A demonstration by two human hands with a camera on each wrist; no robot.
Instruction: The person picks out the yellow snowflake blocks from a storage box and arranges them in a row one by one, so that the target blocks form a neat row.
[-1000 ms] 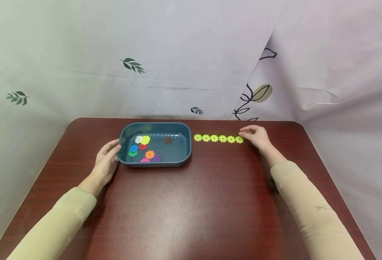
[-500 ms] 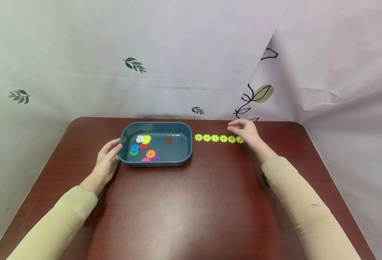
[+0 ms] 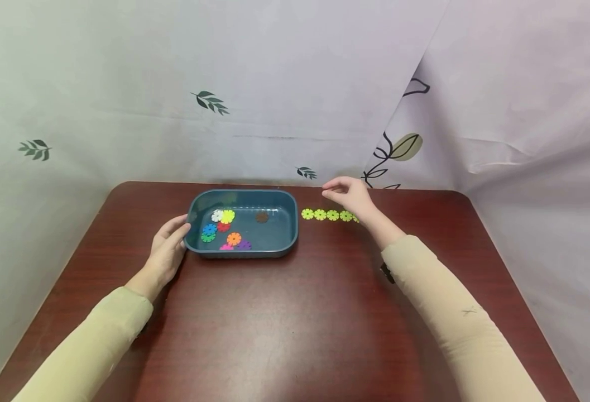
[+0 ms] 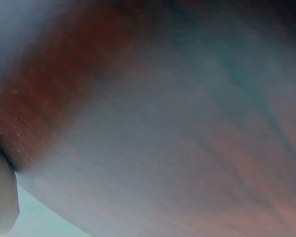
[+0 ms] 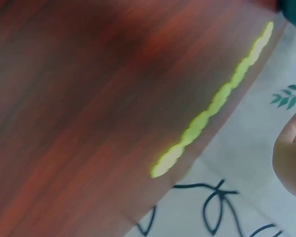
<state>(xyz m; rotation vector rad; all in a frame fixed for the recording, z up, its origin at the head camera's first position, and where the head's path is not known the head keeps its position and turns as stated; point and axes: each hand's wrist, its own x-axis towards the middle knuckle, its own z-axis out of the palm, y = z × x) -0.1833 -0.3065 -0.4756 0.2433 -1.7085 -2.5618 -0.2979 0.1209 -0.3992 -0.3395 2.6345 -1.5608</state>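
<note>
On the bench [image 3: 274, 324] in the head view, a dark blue tray [image 3: 244, 254] stands left of a row of yellow-green discs [image 3: 332, 215], which lies near the far edge. The left hand [image 3: 166, 251] grips the tray's left end. The right hand [image 3: 352, 198] is raised above the far side of the row, thumb and fingers loosely bent, with nothing visible between them; its wrist covers the row's right end. Inside the tray, a yellow disc [image 3: 228, 216] overlaps a white disc [image 3: 216, 215], beside a red disc [image 3: 223, 226]. Blue and green discs [image 3: 209, 229] overlap near the left wall; orange, pink and purple discs [image 3: 234, 239] gather near the front. A brown disc [image 3: 262, 217] lies apart, toward the back.

The left wrist view is mostly blurred, with a reddish-brown strip at upper left.

From the right wrist, the row runs diagonally, its discs edge to edge. Part of the right hand shows at the right edge, beside a leaf print [image 5: 289, 97] on the pale cloth [image 5: 237, 153].
</note>
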